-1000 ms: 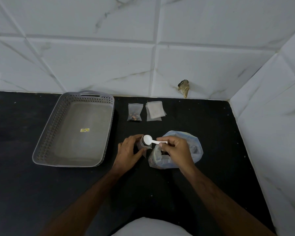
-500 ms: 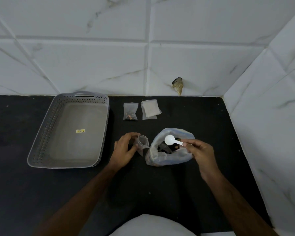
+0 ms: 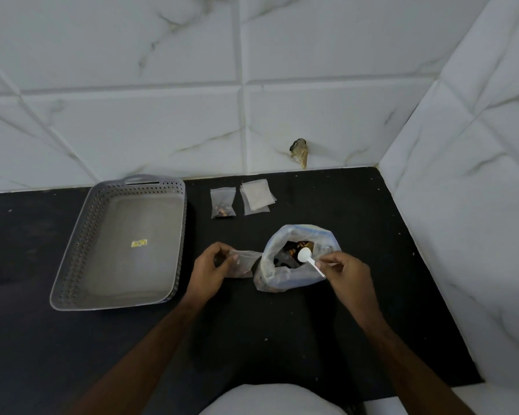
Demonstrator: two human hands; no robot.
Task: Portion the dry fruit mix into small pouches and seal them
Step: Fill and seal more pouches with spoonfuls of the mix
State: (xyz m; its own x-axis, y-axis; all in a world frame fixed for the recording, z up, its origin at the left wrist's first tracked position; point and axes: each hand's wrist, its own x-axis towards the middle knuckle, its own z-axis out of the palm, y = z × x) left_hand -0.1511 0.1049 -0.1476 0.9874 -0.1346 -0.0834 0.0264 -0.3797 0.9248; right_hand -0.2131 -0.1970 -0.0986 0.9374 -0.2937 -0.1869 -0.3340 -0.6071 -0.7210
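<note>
Black stone counter (image 3: 282,324) fills the near scene, running back to white marble-look wall tiles (image 3: 162,115). The left hand (image 3: 209,269) pinches a small clear pouch (image 3: 244,263) between thumb and fingers, holding it just left of the big plastic bag (image 3: 282,278) and touching its side. The bag stands open with dark and orange dry fruit mix (image 3: 292,250) showing inside. The right hand (image 3: 349,272) grips the handle of a white plastic spoon (image 3: 307,257) with curled fingers; the spoon's bowl sits over the bag's mouth, and whether it carries any mix I cannot tell. Farther back, near the wall, a filled pouch (image 3: 222,202) lies flat, and just right of it a small stack of empty pouches (image 3: 256,196). At the left sits a grey perforated basket (image 3: 72,265) with a small yellow sticker (image 3: 139,243) on its floor.
</note>
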